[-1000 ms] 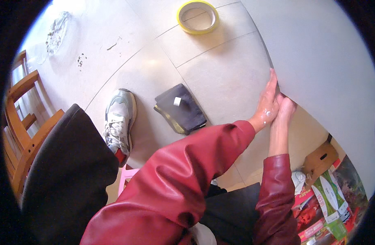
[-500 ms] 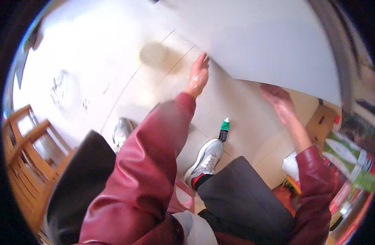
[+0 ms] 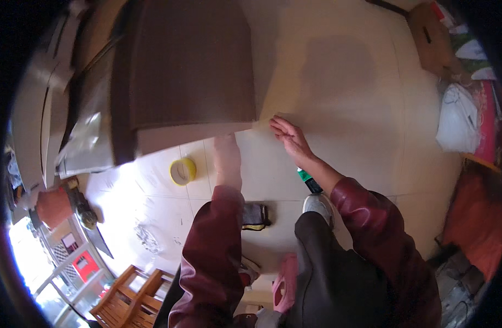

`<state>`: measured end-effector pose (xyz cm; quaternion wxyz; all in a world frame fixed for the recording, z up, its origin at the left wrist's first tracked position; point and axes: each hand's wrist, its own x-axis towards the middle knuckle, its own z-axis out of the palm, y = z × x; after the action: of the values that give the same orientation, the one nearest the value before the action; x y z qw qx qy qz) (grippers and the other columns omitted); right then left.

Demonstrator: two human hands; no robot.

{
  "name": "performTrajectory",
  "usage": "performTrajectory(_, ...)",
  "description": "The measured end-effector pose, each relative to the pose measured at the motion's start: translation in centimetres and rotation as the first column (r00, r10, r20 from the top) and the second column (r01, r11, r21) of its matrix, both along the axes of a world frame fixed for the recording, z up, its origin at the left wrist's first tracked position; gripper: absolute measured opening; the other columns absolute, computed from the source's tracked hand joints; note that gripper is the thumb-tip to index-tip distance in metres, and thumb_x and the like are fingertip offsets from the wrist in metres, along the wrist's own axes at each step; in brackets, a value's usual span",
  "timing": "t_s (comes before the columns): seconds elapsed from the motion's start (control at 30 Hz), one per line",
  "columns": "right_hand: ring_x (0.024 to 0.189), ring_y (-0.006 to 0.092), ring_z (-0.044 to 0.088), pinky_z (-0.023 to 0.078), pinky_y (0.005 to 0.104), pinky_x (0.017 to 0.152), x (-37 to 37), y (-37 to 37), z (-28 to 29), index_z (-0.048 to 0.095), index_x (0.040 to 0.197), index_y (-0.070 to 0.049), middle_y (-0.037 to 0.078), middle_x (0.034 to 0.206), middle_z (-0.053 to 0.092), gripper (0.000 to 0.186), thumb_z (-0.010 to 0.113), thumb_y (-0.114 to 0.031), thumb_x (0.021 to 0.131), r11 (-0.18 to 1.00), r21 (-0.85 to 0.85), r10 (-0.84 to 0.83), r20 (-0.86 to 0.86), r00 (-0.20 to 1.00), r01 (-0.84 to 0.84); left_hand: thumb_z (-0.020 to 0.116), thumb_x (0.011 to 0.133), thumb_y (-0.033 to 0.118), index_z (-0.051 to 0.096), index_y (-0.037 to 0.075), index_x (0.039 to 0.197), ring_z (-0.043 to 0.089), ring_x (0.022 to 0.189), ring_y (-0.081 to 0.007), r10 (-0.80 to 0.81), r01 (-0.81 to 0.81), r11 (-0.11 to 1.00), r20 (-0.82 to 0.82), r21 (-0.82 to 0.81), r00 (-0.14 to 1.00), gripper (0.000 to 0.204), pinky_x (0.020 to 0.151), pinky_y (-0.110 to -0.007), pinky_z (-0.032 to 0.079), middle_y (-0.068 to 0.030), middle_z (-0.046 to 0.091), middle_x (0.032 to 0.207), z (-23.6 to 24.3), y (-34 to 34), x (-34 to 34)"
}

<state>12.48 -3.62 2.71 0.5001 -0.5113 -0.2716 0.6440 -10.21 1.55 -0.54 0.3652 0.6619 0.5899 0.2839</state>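
A large box-like piece with a flat brown-grey face (image 3: 193, 65) and a pale lower edge fills the upper left. My left hand (image 3: 227, 156) reaches up to that edge, and its fingers are hidden behind the piece, so its grip does not show. Just right of the piece's lower corner is my right hand (image 3: 292, 141), open and empty, fingers stretched out, apart from the piece. Below the right hand, a green and black tube (image 3: 311, 181) with a white tip sits on the tiles, partly covered by my forearm. Left of my left forearm lies a yellow tape roll (image 3: 191, 169).
A dark grey cloth-like item (image 3: 254, 215) lies between my arms. A wooden chair (image 3: 128, 300) is at lower left and a pink plastic stool (image 3: 285, 281) below me. Along the right are a white bag (image 3: 458, 120), a cardboard piece (image 3: 430, 38) and a reddish-brown panel (image 3: 477, 218).
My view has swung, and the large piece now appears at upper left, its brown-grey face showing instead of a white surface. My right hand is now closer to my left hand.
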Motion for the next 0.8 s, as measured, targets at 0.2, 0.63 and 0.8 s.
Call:
performTrajectory(0.2, 0.139, 0.0266, 0.042, 0.033, 0.0374, 0.114, -1.4, 0.2, -0.4, 0.031, 0.151, 0.001, 0.018, 0.151, 0.042, 0.062, 0.037, 0.008, 0.09, 0.999, 0.031, -0.032, -0.116, 0.993, 0.036, 0.038, 0.089, -0.021, 0.038, 0.001, 0.143, 0.043, 0.135, -0.0243, -0.077, 0.069, 0.983, 0.045, 0.171, 0.996, 0.058, 0.115, -0.034, 0.037, -0.0119, 0.044, 0.146, -2.4, 0.0, 0.9)
performTrajectory(0.63, 0.132, 0.0359, 0.042, 0.026, 0.0467, 0.114, 0.5, 5.6, 8.8, 0.035, 0.139, 0.015, 0.034, 0.138, 0.048, 0.078, 0.031, -0.054, 0.103, 0.862, -0.502, -0.28, -0.581, 0.764, -0.066, 0.018, 0.104, 0.056, 0.019, -0.006, 0.152, 0.02, 0.149, -0.0329, 0.632, 0.168, 0.688, 0.696, -0.706, 0.341, 0.079, 0.122, -0.047, 0.015, -0.0203, 0.028, 0.158, 5.1, 0.5, 2.7)
performTrajectory(0.8, 0.109, 0.0256, 0.054, 0.036, 0.0409, 0.103, 0.8, 7.3, 9.3, 0.05, 0.111, -0.004, 0.016, 0.114, 0.057, 0.047, 0.039, -0.048, 0.103, 0.926, -0.378, -0.21, -0.555, 0.805, -0.02, 0.018, 0.104, 0.054, 0.015, -0.003, 0.154, 0.019, 0.15, -0.0322, 0.871, 0.306, 0.487, 0.48, -0.818, -0.102, 0.077, 0.123, -0.047, 0.014, -0.0189, 0.023, 0.161, 7.8, 1.1, 4.5)
